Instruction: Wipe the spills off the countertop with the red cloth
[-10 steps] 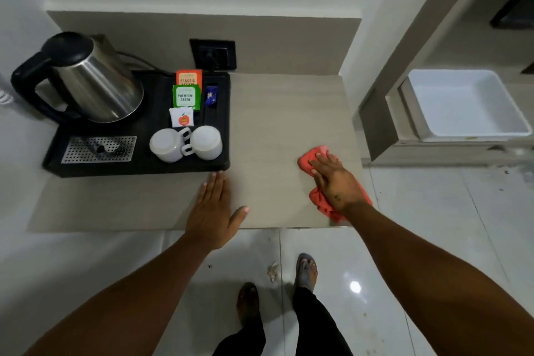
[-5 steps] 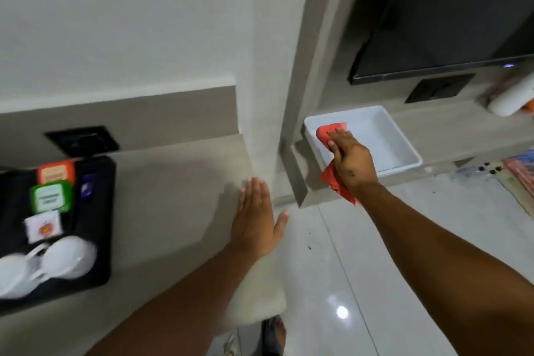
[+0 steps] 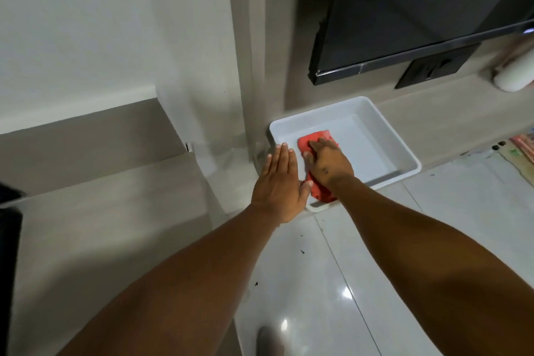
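Under my right hand the red cloth looks soft and matt, a little nubbly. It lies in a white tray of smooth, slightly shiny plastic. The countertop left of my left hand is matt with a wood-grain look. The floor tiles below my wrists are glossy.

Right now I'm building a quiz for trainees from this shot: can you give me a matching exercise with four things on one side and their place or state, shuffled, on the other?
Things
1. red cloth
2. left hand
3. white tray
4. television

Place or state
A. mounted on the wall above the tray
B. flat and open, at the tray's near left corner
C. pressed under the right hand, partly inside the tray
D. sitting on the low shelf beside the pillar

Pairs: 1-C, 2-B, 3-D, 4-A
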